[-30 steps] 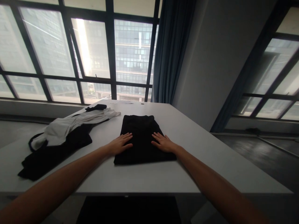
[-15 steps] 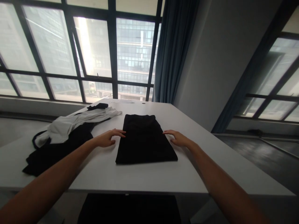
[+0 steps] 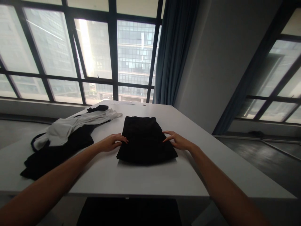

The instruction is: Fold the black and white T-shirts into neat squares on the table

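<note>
Both hands work from opposite sides in the head view, the only one: the left hand [image 3: 110, 142] at the left edge of a folded black cloth [image 3: 144, 141], the right hand [image 3: 180, 141] at its right edge; fingers are bent over the fabric, and the bowed near edge with its raised corners suggests that each hand pinches its side lightly, though the grip underneath is hidden; the cloth lies lengthwise before the person on a white table [image 3: 145, 180], its near edge sagging towards the middle, shadow showing below the corners; to its left, well apart, a rumpled white garment [image 3: 57, 131] lies partly over a black garment [image 3: 81, 136]; handling it well seems to call for matching holds at the same level, every layer caught between thumb and fingers, so that none slips out; the sag is best kept shallow with a gentle outward pull, since a hard tug could open the folds; equal height at both sides should keep the near edge straight and the layers aligned.
</note>
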